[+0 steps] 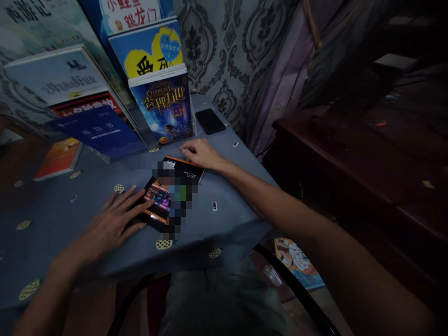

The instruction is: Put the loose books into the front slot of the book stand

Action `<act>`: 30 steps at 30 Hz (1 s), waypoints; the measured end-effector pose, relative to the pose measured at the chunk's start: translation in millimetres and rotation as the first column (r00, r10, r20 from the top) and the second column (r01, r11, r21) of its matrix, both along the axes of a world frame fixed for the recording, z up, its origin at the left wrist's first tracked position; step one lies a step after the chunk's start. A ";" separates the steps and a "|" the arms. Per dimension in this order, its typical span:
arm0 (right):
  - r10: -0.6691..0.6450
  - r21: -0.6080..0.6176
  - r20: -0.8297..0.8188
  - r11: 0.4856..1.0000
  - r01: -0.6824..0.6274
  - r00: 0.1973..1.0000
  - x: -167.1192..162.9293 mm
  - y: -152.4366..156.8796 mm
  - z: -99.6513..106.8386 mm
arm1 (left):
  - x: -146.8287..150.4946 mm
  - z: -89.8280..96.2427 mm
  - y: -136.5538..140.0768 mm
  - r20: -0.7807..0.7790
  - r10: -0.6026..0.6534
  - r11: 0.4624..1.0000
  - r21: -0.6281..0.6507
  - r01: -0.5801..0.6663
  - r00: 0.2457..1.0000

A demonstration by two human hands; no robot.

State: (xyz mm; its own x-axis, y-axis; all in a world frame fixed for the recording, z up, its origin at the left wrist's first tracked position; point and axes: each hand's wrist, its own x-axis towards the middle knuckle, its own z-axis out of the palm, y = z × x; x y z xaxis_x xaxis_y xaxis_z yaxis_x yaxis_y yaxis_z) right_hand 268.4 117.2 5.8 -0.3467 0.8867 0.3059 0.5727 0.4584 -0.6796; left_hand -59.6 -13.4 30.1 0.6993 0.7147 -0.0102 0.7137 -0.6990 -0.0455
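Observation:
A dark book [185, 175] with an orange edge and a colourful cover lies flat on the blue-grey tablecloth [63, 224]; part of its cover is blurred out. My left hand [117, 219] rests with fingers spread on the book's near left corner. My right hand [201, 153] lies on the far right corner, fingers curled over its top edge. Neither hand lifts the book.
Several books stand and lean at the back: a dark blue one [166, 107], a yellow and blue one [149, 49], a navy one [100, 130]. An orange book [59, 158] lies flat at left. A black phone [210, 121] lies behind. A dark wooden cabinet [350, 154] stands right.

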 end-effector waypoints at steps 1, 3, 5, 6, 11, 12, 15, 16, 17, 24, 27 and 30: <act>-0.005 -0.022 -0.028 1.000 0.004 1.000 0.7 -0.3 0.5 | -4.9 -0.1 2.6 -0.014 0.024 0.999 0.029 -0.023 1.000; -0.004 -0.077 -0.074 0.997 -0.002 0.997 1.0 -1.5 1.0 | -14.0 1.3 7.3 -0.032 0.078 0.993 0.091 -0.075 0.996; 0.014 -0.122 -0.105 0.992 -0.026 0.994 -0.3 -3.0 0.7 | -20.1 6.2 10.2 -0.040 0.137 0.980 0.154 -0.129 0.990; 0.022 -0.135 -0.118 0.990 -0.038 0.993 -1.5 -3.9 0.4 | -21.1 10.2 10.5 -0.045 0.169 0.970 0.188 -0.158 0.985; 0.075 -0.172 -0.171 0.979 -0.105 0.982 -10.0 -10.2 0.2 | 10.3 34.3 1.7 -0.102 0.345 0.904 0.305 -0.300 0.933; 0.086 -0.171 -0.173 0.978 -0.116 0.981 -11.6 -11.7 0.4 | 24.6 36.4 -0.6 -0.107 0.348 0.908 0.283 -0.307 0.931; 0.094 -0.143 -0.171 0.983 -0.119 0.981 -15.0 -15.3 0.9 | 76.1 31.9 -3.7 0.016 0.230 0.955 0.187 -0.229 0.973; 0.094 -0.132 -0.172 0.984 -0.118 0.981 -15.8 -15.8 0.9 | 93.1 27.4 -3.1 0.053 0.195 0.967 0.154 -0.200 0.979; 0.096 -0.122 -0.173 0.986 -0.118 0.980 -16.5 -16.0 0.9 | 108.3 22.1 -1.9 0.070 0.164 0.976 0.132 -0.172 0.984; 0.111 -0.189 -0.261 0.968 -0.163 0.959 -18.9 -10.7 -3.0 | 147.4 2.1 14.0 -0.041 0.199 0.950 0.255 -0.182 0.979; 0.082 -0.244 -0.368 0.953 -0.181 0.926 -14.8 -14.1 -8.0 | 147.3 4.9 15.9 -0.073 0.200 0.942 0.290 -0.171 0.977; 0.067 -0.234 -0.459 0.953 -0.193 0.886 -5.5 -23.2 -13.2 | 149.8 7.7 14.8 -0.102 0.208 0.945 0.279 -0.173 0.973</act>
State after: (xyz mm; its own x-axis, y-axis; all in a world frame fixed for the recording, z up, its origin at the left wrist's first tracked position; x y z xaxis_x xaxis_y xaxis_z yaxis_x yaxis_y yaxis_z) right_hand 262.9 94.0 -7.4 -0.3495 0.9123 0.2133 0.1328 0.2736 -0.9526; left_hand 90.2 1.4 37.8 0.5550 0.8234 0.1181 0.8082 -0.5001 -0.3109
